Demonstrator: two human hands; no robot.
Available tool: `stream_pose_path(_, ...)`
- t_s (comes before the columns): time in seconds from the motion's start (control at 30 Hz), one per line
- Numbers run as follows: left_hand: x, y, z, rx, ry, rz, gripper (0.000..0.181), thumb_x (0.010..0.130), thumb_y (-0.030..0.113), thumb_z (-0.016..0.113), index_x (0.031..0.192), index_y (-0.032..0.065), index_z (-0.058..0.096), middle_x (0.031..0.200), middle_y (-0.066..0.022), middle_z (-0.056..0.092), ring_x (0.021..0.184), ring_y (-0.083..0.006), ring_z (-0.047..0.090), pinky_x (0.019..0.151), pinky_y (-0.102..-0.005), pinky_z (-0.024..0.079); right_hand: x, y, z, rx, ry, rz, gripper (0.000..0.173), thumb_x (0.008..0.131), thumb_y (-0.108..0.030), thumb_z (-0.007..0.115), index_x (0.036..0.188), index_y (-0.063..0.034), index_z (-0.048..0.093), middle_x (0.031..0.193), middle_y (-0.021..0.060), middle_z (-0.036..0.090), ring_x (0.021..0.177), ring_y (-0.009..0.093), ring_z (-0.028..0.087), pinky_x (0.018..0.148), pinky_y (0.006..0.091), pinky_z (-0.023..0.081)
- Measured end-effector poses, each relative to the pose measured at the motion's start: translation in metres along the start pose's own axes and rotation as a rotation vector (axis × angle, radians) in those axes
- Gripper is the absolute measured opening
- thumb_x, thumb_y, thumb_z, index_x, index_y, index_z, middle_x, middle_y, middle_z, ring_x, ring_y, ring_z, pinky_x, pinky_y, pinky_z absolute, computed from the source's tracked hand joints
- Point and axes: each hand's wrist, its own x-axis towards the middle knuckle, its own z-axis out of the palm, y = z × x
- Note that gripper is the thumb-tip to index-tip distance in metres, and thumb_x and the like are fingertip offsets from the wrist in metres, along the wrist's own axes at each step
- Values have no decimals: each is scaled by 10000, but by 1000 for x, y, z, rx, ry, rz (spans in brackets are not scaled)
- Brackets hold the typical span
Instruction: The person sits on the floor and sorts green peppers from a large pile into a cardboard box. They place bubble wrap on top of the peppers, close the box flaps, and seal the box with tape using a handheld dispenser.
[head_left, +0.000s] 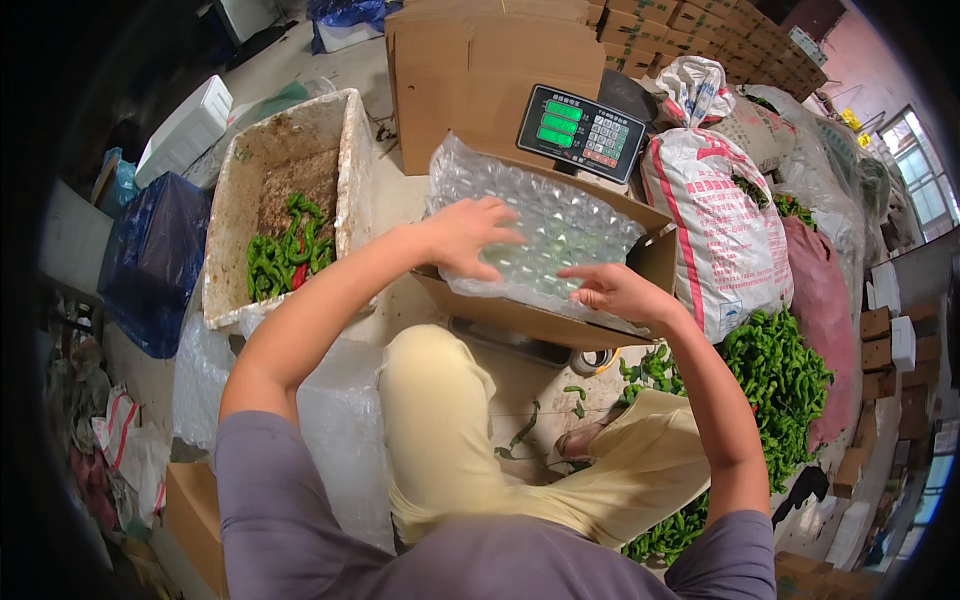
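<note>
A sheet of clear bubble wrap (555, 225) lies over the top of an open cardboard box (517, 306) in front of me. Green shapes show faintly through the plastic. My left hand (474, 234) is over the left part of the wrap, fingers spread and holding nothing. On the right, my right hand (619, 291) is at the wrap's near right edge with its index finger extended; whether it pinches the plastic is not clear. Just behind the box stands a digital scale display (581, 133) with lit green readouts. Part of a dark scale base (510, 342) shows under the box.
A dirty foam box (349, 180) at the left holds green peppers (281, 255) and some red ones. To the right are a printed woven sack (720, 225) and a heap of green peppers (776, 382). A tape roll (595, 361) lies near my foot. Flat cardboard (487, 75) stands behind.
</note>
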Motion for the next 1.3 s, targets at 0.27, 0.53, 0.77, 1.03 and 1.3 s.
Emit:
stream_pose_path(0.27, 34, -1, 68, 165, -316, -267, 1075, 537, 638, 674, 1408, 245, 181, 1479, -97, 21, 1345, -374, 19, 957, -692, 114, 17, -6, 27, -625, 173, -101, 925, 602, -269, 770, 1365, -185, 252, 1434, 108, 177, 1303, 391, 179, 963, 636, 211)
stream_pose_path(0.53, 55, 8, 67, 267, -353, -267, 1121, 564, 555, 716, 1421, 202, 85, 1472, -138, 16, 1340, -379, 65, 930, -713, 130, 26, 6, 14, -684, -94, 141, 1072, 545, -265, 800, 1402, -192, 160, 1455, 146, 94, 1303, 425, 155, 930, 657, 264)
stream_pose_path(0.77, 51, 10, 56, 192, -284, -223, 973, 633, 451, 709, 1398, 143, 193, 1451, -155, 126, 1330, -351, 138, 977, -659, 146, 37, 22, 39, -654, 67, 164, 1095, 561, -249, 801, 1410, -192, 112, 1461, 155, 22, 1316, 431, 99, 962, 658, 201)
stream_pose_path(1.03, -40, -42, -14, 62, 87, 23, 522, 758, 308, 561, 1255, 176, 471, 1382, -97, 336, 1298, -311, 247, 1049, -540, 125, 39, 17, 43, -639, 48, 229, 1136, 539, -259, 816, 1412, -207, 91, 1461, 155, -25, 1321, 434, 49, 940, 682, 207)
stream_pose_path(1.3, 39, -2, 41, -185, -17, 406, 540, 785, 431, 526, 1296, 290, 426, 1444, -52, 223, 1330, -348, 133, 1046, -576, 91, 31, 17, 43, -572, 115, 213, 1107, 569, -261, 804, 1412, -221, 87, 1454, 169, 1, 1312, 442, 88, 925, 680, 233)
